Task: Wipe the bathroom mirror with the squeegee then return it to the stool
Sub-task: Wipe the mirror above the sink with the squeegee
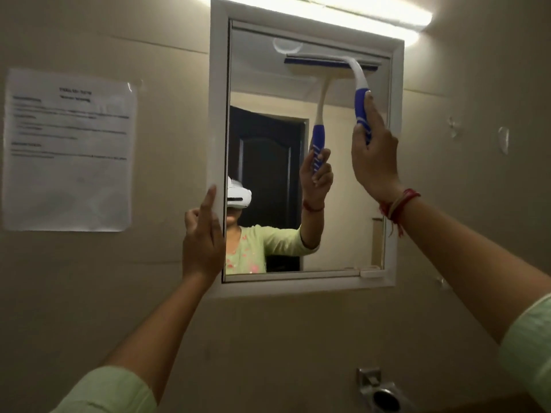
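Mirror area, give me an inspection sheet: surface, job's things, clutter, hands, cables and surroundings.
Surface: mirror in a white frame, on a beige wall.
Job's things: squeegee, blade against the glass near the top; stool not in view.
Clutter: nothing seen.
Hands: right hand has its grip on the blue handle; left hand rests on the frame's left edge.
Cables: nothing seen.
Surroundings: paper notice left of the mirror, light strip above, metal fitting below.

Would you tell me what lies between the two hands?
In the head view, only mirror glass lies between the left hand, on the frame, and the right hand gripping the squeegee.
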Demonstrator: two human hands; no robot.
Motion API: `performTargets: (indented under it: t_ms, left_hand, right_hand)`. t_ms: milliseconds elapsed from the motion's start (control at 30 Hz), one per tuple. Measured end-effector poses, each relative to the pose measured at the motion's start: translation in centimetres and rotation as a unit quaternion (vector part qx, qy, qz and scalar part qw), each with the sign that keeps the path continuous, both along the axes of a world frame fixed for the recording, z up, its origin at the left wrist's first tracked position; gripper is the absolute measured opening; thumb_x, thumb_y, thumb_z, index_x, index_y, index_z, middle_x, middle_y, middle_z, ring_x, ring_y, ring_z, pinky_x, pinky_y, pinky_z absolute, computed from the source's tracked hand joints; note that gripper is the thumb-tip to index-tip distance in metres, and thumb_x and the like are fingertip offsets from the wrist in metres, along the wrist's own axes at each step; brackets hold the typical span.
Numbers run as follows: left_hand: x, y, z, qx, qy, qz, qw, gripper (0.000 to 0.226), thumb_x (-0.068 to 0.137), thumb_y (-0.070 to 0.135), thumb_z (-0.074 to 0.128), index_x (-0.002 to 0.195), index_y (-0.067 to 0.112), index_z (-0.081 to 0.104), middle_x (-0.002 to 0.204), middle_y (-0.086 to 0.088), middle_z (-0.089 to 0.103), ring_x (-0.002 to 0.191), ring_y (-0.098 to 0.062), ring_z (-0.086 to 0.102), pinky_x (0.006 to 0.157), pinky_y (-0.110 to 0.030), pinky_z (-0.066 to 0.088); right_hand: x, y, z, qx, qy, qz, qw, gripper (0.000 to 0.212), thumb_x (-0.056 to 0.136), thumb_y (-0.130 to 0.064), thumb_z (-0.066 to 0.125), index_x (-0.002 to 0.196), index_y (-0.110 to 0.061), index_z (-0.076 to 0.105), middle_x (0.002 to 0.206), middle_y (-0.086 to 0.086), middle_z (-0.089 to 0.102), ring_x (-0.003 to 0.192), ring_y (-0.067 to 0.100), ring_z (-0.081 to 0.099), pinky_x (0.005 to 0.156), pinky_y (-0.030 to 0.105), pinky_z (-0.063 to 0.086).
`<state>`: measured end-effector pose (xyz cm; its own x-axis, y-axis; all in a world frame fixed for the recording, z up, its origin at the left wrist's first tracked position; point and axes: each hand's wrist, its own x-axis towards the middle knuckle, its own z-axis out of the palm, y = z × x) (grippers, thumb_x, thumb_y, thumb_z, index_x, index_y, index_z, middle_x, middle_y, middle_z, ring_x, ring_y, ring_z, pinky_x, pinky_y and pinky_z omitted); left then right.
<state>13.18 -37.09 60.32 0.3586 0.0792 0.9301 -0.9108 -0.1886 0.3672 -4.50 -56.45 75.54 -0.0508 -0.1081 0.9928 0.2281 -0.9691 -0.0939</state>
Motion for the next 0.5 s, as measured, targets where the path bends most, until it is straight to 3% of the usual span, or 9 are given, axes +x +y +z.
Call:
performTargets:
  t_ms: [200,267,400,500]
  left_hand:
    - [0.0,-0.1,0.0,-0.005,-0.009,0.002,1.000,0.047,0.101,0.016,0.032,0.145,0.031,0.027,0.099,-0.006,0.038,0.058,-0.005,0.041,0.052,-0.014,0.026]
    - [0.0,-0.1,0.0,-0.004,-0.012,0.004,1.000,0.047,0.101,0.015,0.033,0.145,0.029,0.027,0.098,-0.006,0.039,0.057,-0.005,0.041,0.052,-0.013,0.026]
    - [-0.1,-0.1,-0.1,-0.004,-0.007,0.004,1.000,0.047,0.101,0.015,0.033,0.145,0.031,0.025,0.098,-0.007,0.039,0.056,-0.007,0.041,0.051,-0.013,0.027]
    - [0.0,0.0,-0.1,-0.002,-0.010,0.001,1.000,0.048,0.101,0.016,0.033,0.145,0.033,0.024,0.099,-0.007,0.039,0.057,-0.008,0.042,0.052,-0.013,0.027]
  right_hand:
    - [0.8,-0.1,0.8,-0.008,-0.009,0.000,1.000,0.050,0.097,-0.013,0.041,0.143,-0.007,0.023,0.107,0.018,0.060,0.084,0.011,0.053,0.081,0.026,0.051]
    - [1.0,0.1,1.1,-0.007,-0.009,-0.003,1.000,0.050,0.097,-0.013,0.041,0.144,-0.007,0.022,0.107,0.018,0.060,0.085,0.011,0.053,0.082,0.024,0.050]
    - [1.4,0.8,1.9,0.009,-0.011,0.003,1.000,0.050,0.098,-0.014,0.040,0.144,-0.008,0.021,0.100,0.007,0.058,0.073,0.002,0.051,0.070,0.003,0.043]
    - [1.8,1.5,2.5,0.032,-0.013,0.021,0.999,0.049,0.098,-0.014,0.039,0.144,-0.008,0.021,0.104,0.006,0.061,0.077,0.005,0.055,0.074,0.012,0.049]
